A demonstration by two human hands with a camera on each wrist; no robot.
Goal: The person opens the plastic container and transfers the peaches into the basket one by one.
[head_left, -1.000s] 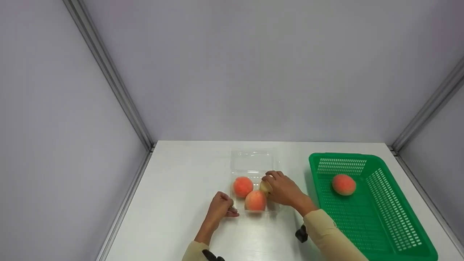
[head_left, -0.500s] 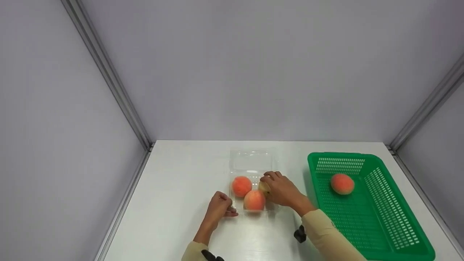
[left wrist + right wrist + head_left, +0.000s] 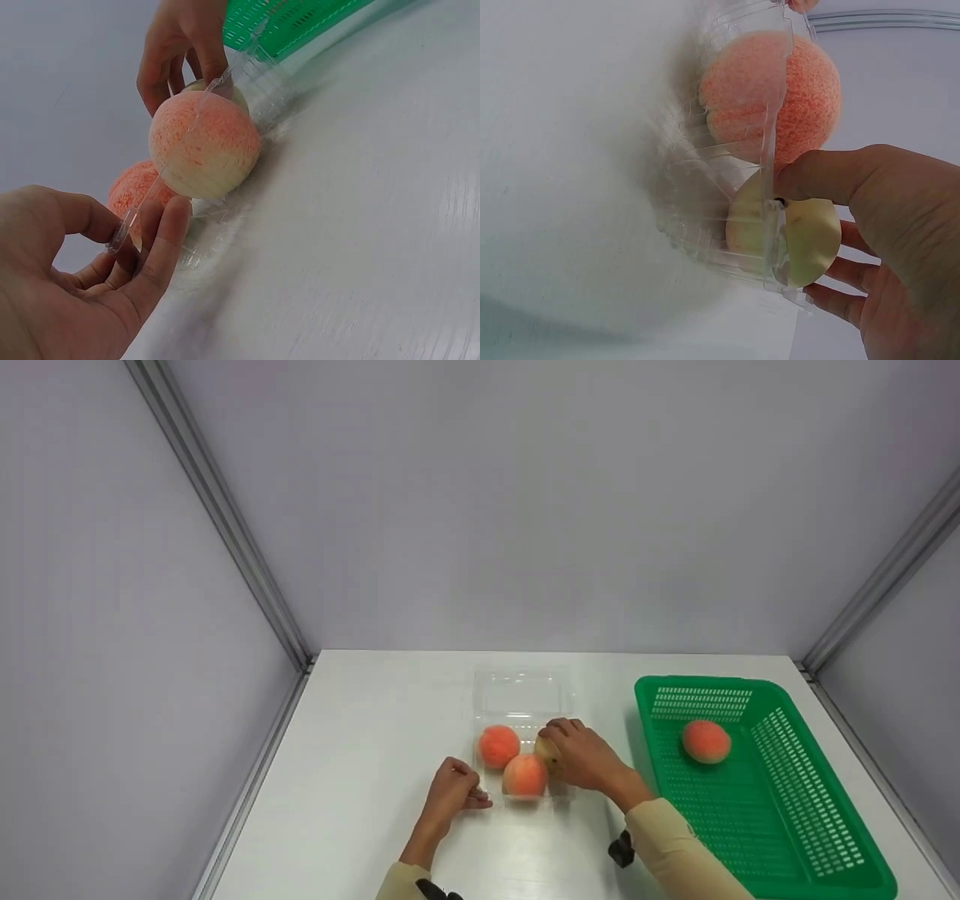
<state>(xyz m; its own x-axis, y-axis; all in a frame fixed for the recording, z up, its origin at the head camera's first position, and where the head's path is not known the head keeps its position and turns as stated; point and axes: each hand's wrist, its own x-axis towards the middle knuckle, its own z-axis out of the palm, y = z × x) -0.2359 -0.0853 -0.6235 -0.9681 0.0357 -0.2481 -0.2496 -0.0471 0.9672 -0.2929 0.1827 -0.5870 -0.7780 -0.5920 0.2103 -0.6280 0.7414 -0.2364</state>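
Observation:
A clear plastic clamshell box [image 3: 519, 714] lies on the white table with its lid folded back, away from me. Inside it sit two orange-pink peaches, one at the left [image 3: 499, 747] and one at the front [image 3: 525, 775]. My right hand [image 3: 589, 754] holds a pale yellow peach [image 3: 814, 236] in the box's right side, thumb near its dark spot and fingers on its far side. At the front left corner, my left hand [image 3: 452, 790] pinches the clear rim [image 3: 124, 231] between thumb and fingers. The right hand partly covers the pale peach in the head view.
To the right stands a green perforated basket [image 3: 832, 791] with one peach [image 3: 706, 742] in it. Grey walls [image 3: 525, 510] enclose the back and both sides of the white table [image 3: 360, 750].
Little differs. My right hand has shifted very slightly toward me with the pale peach, whose dark spot shows more clearly. My left hand stays on the rim.

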